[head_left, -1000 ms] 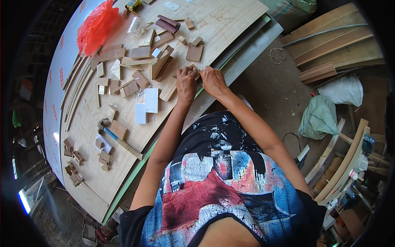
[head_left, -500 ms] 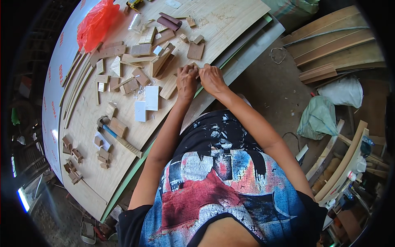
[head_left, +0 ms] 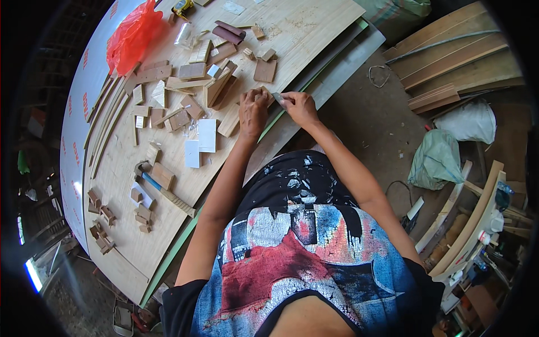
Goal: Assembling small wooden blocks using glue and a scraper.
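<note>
Bent the left fingers [head_left: 257, 95] down at the near edge of the surface [head_left: 331, 28]; could not tell whether gripping or resting. Pinched a small grey piece [head_left: 277, 98] between the right fingers [head_left: 289, 97] at that edge, just right of the left fingers. Had a pale wood block [head_left: 229, 120] just left of both, a brown square block [head_left: 265, 71] farther along, bare surface toward the far right corner and open floor [head_left: 359, 112] past the edge.

Soft daylight across table [head_left: 320, 33], glare patch [head_left: 33, 274] lower left, hazy flare streak [head_left: 72, 278] beside it, left background [head_left: 36, 146] in shade, fisheye bending table edge, black corners [head_left: 525, 14], fine detail soft
</note>
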`<state>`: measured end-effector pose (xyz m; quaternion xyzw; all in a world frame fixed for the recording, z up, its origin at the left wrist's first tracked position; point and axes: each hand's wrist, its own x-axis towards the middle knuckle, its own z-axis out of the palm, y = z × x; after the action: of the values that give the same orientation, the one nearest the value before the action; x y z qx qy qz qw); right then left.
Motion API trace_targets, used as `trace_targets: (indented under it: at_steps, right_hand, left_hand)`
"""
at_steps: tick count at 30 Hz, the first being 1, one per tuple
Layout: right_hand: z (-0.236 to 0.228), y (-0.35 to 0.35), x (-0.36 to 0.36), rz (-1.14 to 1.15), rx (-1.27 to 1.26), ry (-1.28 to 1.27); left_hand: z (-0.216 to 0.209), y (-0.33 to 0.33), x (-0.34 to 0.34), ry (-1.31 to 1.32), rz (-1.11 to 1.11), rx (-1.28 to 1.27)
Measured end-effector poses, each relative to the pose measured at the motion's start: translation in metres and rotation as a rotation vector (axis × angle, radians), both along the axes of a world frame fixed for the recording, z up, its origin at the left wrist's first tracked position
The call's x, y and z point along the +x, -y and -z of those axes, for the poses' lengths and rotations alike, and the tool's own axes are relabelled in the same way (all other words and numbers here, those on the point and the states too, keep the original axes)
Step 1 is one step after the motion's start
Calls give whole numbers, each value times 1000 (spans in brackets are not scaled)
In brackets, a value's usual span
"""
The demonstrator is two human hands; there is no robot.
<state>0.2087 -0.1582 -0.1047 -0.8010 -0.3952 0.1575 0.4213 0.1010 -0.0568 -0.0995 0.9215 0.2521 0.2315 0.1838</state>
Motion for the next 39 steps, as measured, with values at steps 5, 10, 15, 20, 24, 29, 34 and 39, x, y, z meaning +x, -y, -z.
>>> trace_targets:
  at_steps: [5,10,15,20,24,29,34,39]
  right_hand:
    - [-7,0,-2,98,-148,-505]
    - [1,3,-1,174,28,-943]
    - [-4,4,-4,202,-101,-487]
    - [-2,-1,-13,213,-72,-49]
    - [-1,0,-19,140,-147,-44]
    - [-3,-3,-24,40,-16,156]
    - [-7,-4,-27,9,59,235]
    - [-6,-4,-25,-16,33,268]
  left_hand:
    - [1,2,-2,91,-62,-6]
    - [-1,-2,-4,117,-2,-60]
    - [3,-5,-10,189,55,-85]
    - [3,-4,-5,211,39,-80]
    - [4,-2,-4,201,6,-64]
    - [4,-1,-3,193,-11,-47]
    - [3,-1,-3,177,-30,-36]
    - [3,-1,-2,172,-29,-38]
